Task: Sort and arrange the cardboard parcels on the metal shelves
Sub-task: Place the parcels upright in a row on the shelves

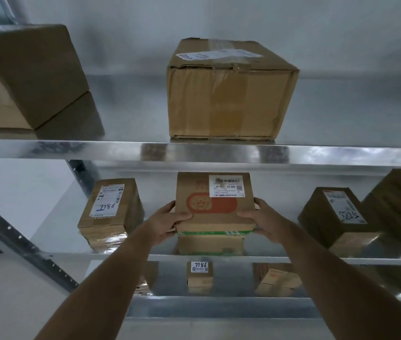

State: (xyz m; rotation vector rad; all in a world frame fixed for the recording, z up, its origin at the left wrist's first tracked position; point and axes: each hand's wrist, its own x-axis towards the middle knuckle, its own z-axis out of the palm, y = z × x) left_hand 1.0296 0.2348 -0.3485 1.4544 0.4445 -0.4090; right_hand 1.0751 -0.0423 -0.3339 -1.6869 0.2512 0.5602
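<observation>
A flat cardboard parcel (213, 202) with an orange logo and a white label sits at the middle of the middle metal shelf (72, 244), tilted up at its near edge. My left hand (170, 220) grips its near left corner and my right hand (259, 222) grips its near right corner. Its front edge shows green tape, and its reflection lies on the shelf below it. To its left stands a taped parcel marked 7786 (111, 212). A darker parcel marked 5825 (339, 214) stands to its right.
The upper shelf (121, 149) holds a large taped box (228, 92) at centre and another big box (25, 74) at left. The lower shelf (219, 306) carries a small box marked 7786 (200, 273) and a further small box (277, 280). A slanted perforated brace (22, 244) crosses at left.
</observation>
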